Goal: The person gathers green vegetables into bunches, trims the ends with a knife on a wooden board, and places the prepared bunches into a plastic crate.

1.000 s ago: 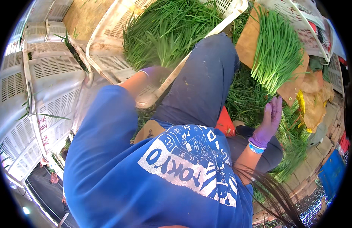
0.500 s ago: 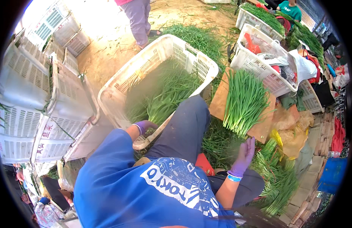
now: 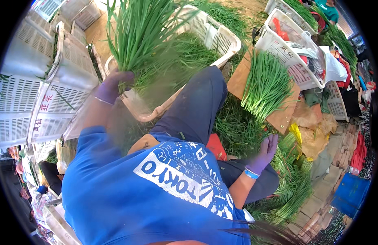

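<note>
My left hand [image 3: 112,85], in a purple glove, is closed round the lower ends of a bunch of garlic chives [image 3: 141,34]. The leaves stand upright and fan out above the near left corner of a white slatted crate [image 3: 232,45]. More chives [image 3: 187,53] lie loose inside that crate. My right hand [image 3: 264,156], gloved in purple too, is held above my right knee with its fingers stretched out and nothing in them. Just beyond it a neat heap of chives [image 3: 267,81] lies on a brown board [image 3: 279,121], pale ends toward me.
Tall white crates [image 3: 19,110] are stacked at my left. A crate of bags and cloths [image 3: 289,53] stands beyond the board. Bundled chives [image 3: 293,179] lie to the right of my knee, near a blue box [image 3: 351,192]. Another person [image 3: 327,10] is at the far right.
My left hand has lifted the bunch up from the crate, moving left and away from me. My right hand stays open near my knee. The whole view has shifted slightly.
</note>
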`<state>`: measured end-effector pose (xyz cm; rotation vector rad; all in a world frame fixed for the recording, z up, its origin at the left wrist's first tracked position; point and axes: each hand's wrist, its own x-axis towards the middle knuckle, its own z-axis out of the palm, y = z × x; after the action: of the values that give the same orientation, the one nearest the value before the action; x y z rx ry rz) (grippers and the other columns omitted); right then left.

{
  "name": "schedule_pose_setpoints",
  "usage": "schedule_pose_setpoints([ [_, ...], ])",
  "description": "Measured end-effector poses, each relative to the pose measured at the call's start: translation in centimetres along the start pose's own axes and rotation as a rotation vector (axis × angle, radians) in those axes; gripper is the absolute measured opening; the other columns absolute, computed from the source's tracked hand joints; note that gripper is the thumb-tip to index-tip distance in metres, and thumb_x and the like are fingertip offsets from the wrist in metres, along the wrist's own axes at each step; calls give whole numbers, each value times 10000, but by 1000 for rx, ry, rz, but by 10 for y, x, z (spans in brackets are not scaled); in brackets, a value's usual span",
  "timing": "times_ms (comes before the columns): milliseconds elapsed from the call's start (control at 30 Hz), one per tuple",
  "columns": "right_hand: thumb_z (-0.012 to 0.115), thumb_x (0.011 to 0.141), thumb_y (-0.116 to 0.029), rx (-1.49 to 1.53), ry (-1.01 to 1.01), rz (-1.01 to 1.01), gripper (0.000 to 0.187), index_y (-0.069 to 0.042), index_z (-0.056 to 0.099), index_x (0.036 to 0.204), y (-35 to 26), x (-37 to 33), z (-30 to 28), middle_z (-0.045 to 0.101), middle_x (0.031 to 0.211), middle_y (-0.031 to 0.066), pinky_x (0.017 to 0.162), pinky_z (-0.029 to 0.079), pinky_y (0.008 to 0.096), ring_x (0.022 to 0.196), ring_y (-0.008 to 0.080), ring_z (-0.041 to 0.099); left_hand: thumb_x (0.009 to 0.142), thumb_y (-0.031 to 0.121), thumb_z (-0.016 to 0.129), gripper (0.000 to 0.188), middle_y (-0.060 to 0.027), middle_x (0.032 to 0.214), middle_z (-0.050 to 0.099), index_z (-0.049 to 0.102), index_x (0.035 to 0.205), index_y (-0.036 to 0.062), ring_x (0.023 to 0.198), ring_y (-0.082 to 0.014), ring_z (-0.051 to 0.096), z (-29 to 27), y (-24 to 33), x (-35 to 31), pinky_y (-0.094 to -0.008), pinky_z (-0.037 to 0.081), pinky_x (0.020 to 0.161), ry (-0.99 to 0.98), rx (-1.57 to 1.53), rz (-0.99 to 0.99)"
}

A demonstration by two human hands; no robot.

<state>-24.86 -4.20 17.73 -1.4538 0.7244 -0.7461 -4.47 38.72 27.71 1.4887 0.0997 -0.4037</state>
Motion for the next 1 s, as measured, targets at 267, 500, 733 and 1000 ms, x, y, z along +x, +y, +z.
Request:
schedule_pose_setpoints([
  [267, 500, 829, -22, 55, -2, 61, 450, 16, 365, 1257, -5, -1, 2, 444, 1206, 146, 932, 319, 287, 1075, 177, 442, 732, 169, 598, 113, -13, 655, 565, 569, 793, 79, 498, -99, 530, -14, -142, 8, -187, 412, 352, 80, -101, -484],
  [500, 503, 826, -37, 34, -62, 29, 437, 22, 382, 1242, -27, -4, 12, 464, 1190, 153, 922, 342, 293, 1073, 200, 458, 759, 129, 550, 102, -11, 615, 520, 535, 824, 52, 477, -89, 508, 4, -35, -25, -188, 403, 362, 195, -428, -263],
  [733, 560, 781, -322, 783, -1065, 489, 648, -28, 291, 1293, -69, -46, 128, 415, 1250, 145, 942, 336, 414, 1114, 273, 437, 694, 96, 606, 386, -90, 869, 591, 505, 1051, -11, 680, -142, 577, 121, 26, -56, -240, 485, 603, -259, -44, -35],
  [1000, 684, 648, -453, 1121, -787, 224, 775, -54, 375, 1237, -27, -21, 105, 436, 1223, 135, 886, 428, 443, 1068, 297, 478, 612, 20, 699, 541, -28, 995, 583, 518, 1121, 39, 916, -117, 514, 191, -30, -46, -269, 405, 829, -953, 242, -296],
])
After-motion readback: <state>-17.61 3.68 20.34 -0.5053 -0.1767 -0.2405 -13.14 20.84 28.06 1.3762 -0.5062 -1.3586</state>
